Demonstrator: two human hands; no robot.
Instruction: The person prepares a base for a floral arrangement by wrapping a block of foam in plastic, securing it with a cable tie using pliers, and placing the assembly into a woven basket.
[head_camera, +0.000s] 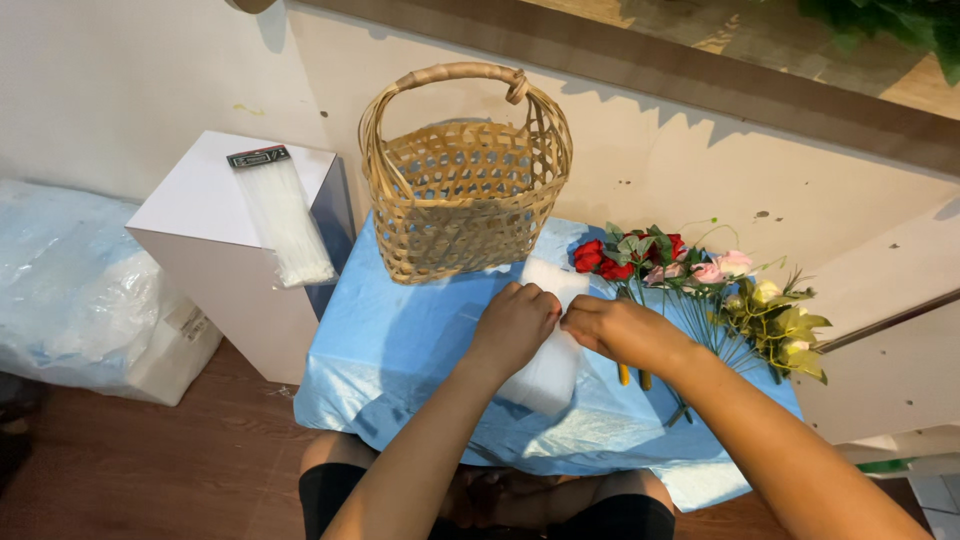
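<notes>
— Nearest? Left hand (512, 322) and right hand (612, 330), fingertips pinching the white rectangular foam block (548, 370) on the blue plastic-covered table (400, 340).

— Farther? Artificial flower bunch (700, 285) lying loose at right, woven bamboo basket (462, 190) empty behind. Nothing arranged yet.

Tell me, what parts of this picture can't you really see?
All in the head view:
- White foam block: its middle is covered by the left hand and right hand.
- Fingertips: curled under, so the grip is unclear.
- Flower stems: partly behind the right forearm.
- Woven basket: its bottom can't be made out.
</notes>
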